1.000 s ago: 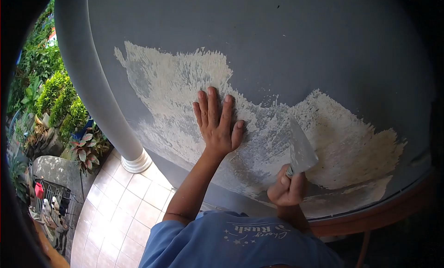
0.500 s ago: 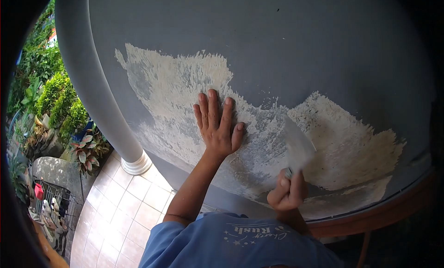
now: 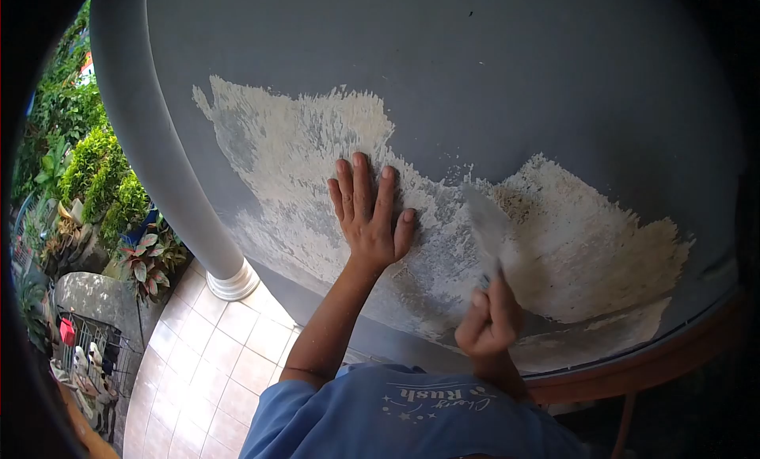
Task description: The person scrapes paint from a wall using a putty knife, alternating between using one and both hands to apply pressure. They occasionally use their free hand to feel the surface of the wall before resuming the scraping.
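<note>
My left hand (image 3: 370, 215) lies flat on the grey wall (image 3: 475, 87), fingers spread over a patch where the paint is scraped off. In my right hand (image 3: 489, 320) is a putty knife (image 3: 489, 221), fist closed round its handle. Its wide metal blade points up the wall, over the middle of the scraped patch (image 3: 570, 253), and is blurred by motion. Pale, rough plaster shows across the patch, with streaks of grey left between my hands. The patch has ragged upper edges where it meets the smooth paint.
On the left a round grey column (image 3: 170, 142) stands on a white base above a tiled floor (image 3: 198, 364). Beyond it are green plants (image 3: 95, 166) and a wire rack (image 3: 87, 348). A reddish-brown curved edge (image 3: 633, 372) runs along the lower right.
The putty knife has shifted left and its blade has turned more edge-on, my right hand moving slightly with it. My left hand stays on the same spot of the wall.
</note>
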Motion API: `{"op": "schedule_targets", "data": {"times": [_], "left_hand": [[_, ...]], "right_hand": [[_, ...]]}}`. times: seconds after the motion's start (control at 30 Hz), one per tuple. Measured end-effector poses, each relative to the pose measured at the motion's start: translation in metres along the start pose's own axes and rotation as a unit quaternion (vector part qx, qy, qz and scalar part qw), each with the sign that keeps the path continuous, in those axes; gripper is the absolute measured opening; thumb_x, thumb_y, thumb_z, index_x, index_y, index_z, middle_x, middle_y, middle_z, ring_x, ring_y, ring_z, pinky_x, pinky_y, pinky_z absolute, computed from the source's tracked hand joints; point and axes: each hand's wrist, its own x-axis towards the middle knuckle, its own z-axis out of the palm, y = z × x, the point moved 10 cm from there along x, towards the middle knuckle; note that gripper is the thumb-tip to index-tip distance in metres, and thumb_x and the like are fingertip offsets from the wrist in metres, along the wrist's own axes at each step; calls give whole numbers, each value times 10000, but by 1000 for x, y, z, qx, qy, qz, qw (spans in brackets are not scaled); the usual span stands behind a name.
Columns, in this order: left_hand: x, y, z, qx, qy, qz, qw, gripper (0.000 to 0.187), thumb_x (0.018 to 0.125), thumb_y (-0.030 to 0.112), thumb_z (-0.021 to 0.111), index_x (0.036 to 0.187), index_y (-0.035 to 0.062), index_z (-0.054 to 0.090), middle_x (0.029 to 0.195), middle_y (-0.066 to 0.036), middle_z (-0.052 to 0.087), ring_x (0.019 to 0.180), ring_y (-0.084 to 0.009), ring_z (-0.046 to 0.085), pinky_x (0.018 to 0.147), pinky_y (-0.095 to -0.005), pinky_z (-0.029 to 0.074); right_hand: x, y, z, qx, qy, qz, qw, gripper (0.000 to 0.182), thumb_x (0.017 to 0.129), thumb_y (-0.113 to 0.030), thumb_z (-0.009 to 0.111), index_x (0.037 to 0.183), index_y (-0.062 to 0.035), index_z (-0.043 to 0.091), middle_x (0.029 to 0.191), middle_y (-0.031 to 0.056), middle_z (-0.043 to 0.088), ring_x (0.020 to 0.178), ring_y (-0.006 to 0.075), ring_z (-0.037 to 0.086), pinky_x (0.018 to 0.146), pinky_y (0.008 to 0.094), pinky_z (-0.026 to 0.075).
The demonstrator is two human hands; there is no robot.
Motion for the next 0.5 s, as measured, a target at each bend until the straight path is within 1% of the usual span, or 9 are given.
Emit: {"op": "schedule_targets", "data": {"times": [0.07,0.1,0.13,0.2,0.27,0.3,0.37,0.4,0.5], "left_hand": [[0,1,0,-7,4,1,1000,579,953,354,336,1432,29,333,1475,-306,237,1398,-460,152,1130,-533,65],[0,1,0,-14,8,-8,1000,563,949,361,350,1409,36,377,1469,-296,260,1400,-450,162,1133,-523,62],[0,0,-1,-21,13,-18,1000,550,945,368,365,1386,44,422,1464,-286,282,1401,-441,172,1137,-512,60],[-1,-1,-3,-29,18,-26,999,538,941,374,378,1362,51,466,1459,-276,305,1402,-431,182,1140,-503,58],[-1,-2,-2,-32,21,-24,999,538,941,374,375,1362,51,466,1458,-276,307,1402,-430,182,1140,-504,58],[0,-1,-2,-19,15,-15,1000,549,947,367,357,1383,41,424,1465,-285,280,1401,-438,173,1136,-514,62],[0,2,0,1,3,1,1000,574,958,353,320,1426,21,339,1478,-305,228,1400,-454,154,1129,-535,71],[0,2,0,1,0,-2,1000,576,958,356,320,1425,18,340,1477,-306,229,1399,-456,155,1130,-535,71],[0,1,1,3,-3,-3,1000,581,958,360,320,1422,11,341,1476,-307,232,1397,-460,156,1130,-534,72]], "right_hand": [[-4,-3,-1,-36,19,-37,998,387,836,9,499,1203,130,513,715,138,577,542,240,560,471,313,440],[-4,-4,-1,-55,27,-57,996,376,841,8,495,1195,132,520,723,139,582,546,244,563,479,312,446],[4,17,22,-9,-83,79,993,359,841,9,485,1170,142,531,751,163,593,563,281,574,500,324,471],[2,18,12,40,-60,106,992,361,839,13,488,1173,145,525,755,169,591,573,296,579,512,333,481],[-7,16,1,34,-27,77,996,369,837,15,502,1183,142,522,737,161,580,574,292,578,524,334,482],[-12,15,-5,30,-10,64,997,373,836,16,509,1187,141,521,728,157,574,574,289,577,530,334,483],[-18,13,-3,-6,-26,21,999,378,836,15,512,1194,137,524,713,148,566,571,279,573,530,330,479],[3,7,12,-51,-35,0,998,380,836,12,500,1196,130,528,694,141,556,542,260,558,512,319,468],[7,8,10,18,-46,47,998,382,832,11,501,1196,122,529,674,132,541,527,251,547,489,321,449]]}}
